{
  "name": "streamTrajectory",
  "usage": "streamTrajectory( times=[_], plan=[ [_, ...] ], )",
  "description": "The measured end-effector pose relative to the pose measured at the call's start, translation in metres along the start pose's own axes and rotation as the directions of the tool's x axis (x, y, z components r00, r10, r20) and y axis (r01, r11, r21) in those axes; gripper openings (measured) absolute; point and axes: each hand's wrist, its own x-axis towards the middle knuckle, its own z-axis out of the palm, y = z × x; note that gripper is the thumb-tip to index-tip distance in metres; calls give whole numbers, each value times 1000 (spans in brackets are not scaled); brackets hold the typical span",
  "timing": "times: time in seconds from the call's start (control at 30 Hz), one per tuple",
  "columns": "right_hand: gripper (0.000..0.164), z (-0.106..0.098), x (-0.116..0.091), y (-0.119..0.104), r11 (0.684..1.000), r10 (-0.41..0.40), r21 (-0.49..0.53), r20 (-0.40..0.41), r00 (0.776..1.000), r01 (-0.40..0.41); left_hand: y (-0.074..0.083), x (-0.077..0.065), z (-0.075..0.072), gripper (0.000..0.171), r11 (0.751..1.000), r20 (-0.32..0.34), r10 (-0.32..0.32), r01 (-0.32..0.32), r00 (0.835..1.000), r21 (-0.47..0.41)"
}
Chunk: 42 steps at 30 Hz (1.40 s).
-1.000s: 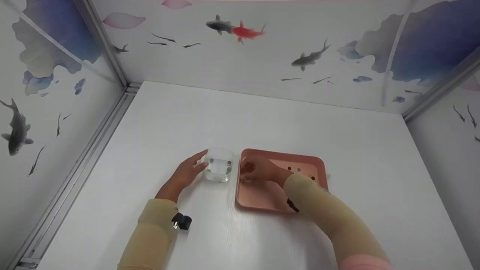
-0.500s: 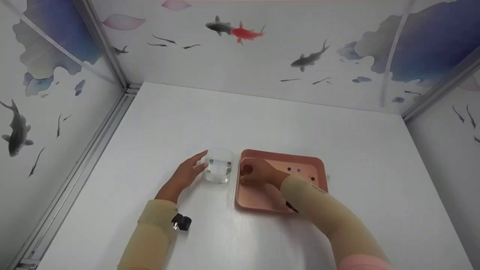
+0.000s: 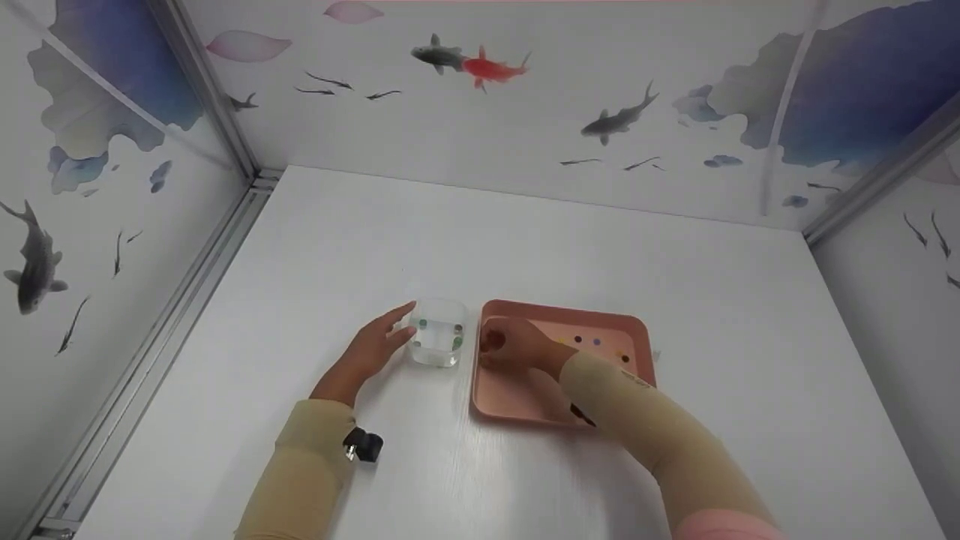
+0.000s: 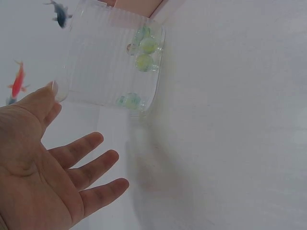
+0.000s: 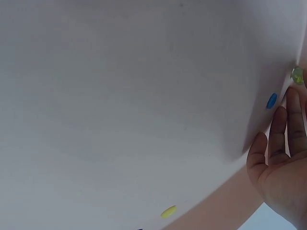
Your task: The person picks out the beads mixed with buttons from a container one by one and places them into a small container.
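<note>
My left hand is beside a clear plastic container, with thumb and a fingertip touching its near rim in the left wrist view and the other fingers spread loosely. Several greenish glass marbles lie inside the container. My right hand is over the left side of a salmon-pink tray, fingers bent down toward its inner wall. In the right wrist view a green-yellow marble sits at the fingertips, pinched as far as the frame edge shows; the thumb is mostly cut off.
In the tray are small coloured spots, among them a blue one and a yellow one. The white table is bounded by panels printed with fish. A metal rail runs along the left edge.
My right hand's fingers have closed in slightly at the tray's left wall. My left hand and the container have stayed in place.
</note>
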Motion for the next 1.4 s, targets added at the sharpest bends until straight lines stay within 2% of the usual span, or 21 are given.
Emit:
streamTrajectory(
  times=[0.13,0.37,0.6,0.77,0.97,1.13,1.4],
  plan=[
    [14,0,1,0,1000,21,3,3,1000,-21,0,0,0,54,1000,1,-2,2,1000,-7],
    [11,-2,-2,0,998,-56,23,-3,998,56,1,-1,-2,55,1000,17,5,-5,1000,-12],
    [13,-1,-1,0,1000,-4,19,13,1000,4,2,0,-1,54,1000,12,-9,9,1000,-10],
    [14,-4,1,2,999,-29,21,14,999,28,2,0,0,54,1000,5,-16,17,1000,-7],
    [15,-8,2,7,993,-61,102,18,998,59,1,0,1,54,999,-3,-32,32,999,-4],
    [13,-13,2,10,991,-31,133,18,999,29,2,-1,1,54,1000,2,-25,25,1000,0],
    [14,-20,0,13,970,-13,242,-12,1000,15,0,-1,0,55,999,11,17,-17,1000,-51]
  ],
)
